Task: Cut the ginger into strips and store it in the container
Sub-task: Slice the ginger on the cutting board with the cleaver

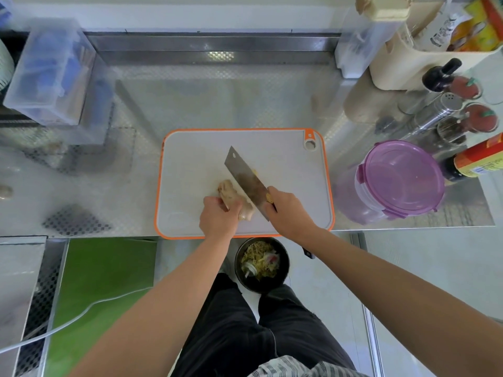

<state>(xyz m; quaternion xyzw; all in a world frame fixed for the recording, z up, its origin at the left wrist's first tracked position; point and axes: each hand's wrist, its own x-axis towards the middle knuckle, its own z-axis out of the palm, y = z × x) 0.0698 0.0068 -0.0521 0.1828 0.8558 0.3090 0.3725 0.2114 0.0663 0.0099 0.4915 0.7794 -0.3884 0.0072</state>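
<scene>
A knobbly piece of ginger (230,192) lies on the grey cutting board with an orange rim (190,164). My left hand (219,217) grips the ginger's near end with curled fingers. My right hand (290,212) holds the handle of a cleaver (246,178), whose blade rests against the right side of the ginger. A small yellow ginger piece shows just beyond the blade. The round container with a purple lid (402,180) stands shut to the right of the board.
Sauce bottles and spice shakers (446,115) crowd the back right. A clear plastic box (51,74) stands at the back left. A dark bin with vegetable scraps (261,263) sits on the floor below the counter's front edge, by my legs.
</scene>
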